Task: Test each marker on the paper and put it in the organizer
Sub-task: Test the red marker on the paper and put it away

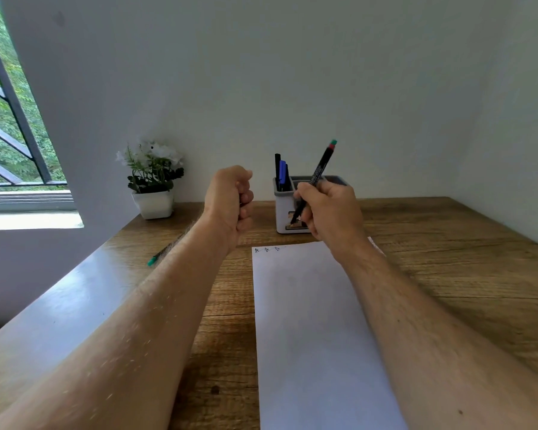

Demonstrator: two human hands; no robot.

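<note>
My right hand (333,212) grips a black marker (322,162) like a pen. Its green and red end points up and its tip points down, just in front of the organizer. The tip hangs above the far edge of the white paper (308,321), which carries three small marks at its top left corner (266,249). My left hand (230,203) is raised beside it with fingers curled tight; a dark sliver between the fingers looks like the marker's cap. The white and grey organizer (284,212) stands behind my hands, with a black and a blue marker (281,172) upright in its left compartment.
Another marker with a green end (160,254) lies on the wooden table (448,243) to the left, partly hidden by my left forearm. A white pot of flowers (153,181) stands at the back left by the wall. A window is at the far left.
</note>
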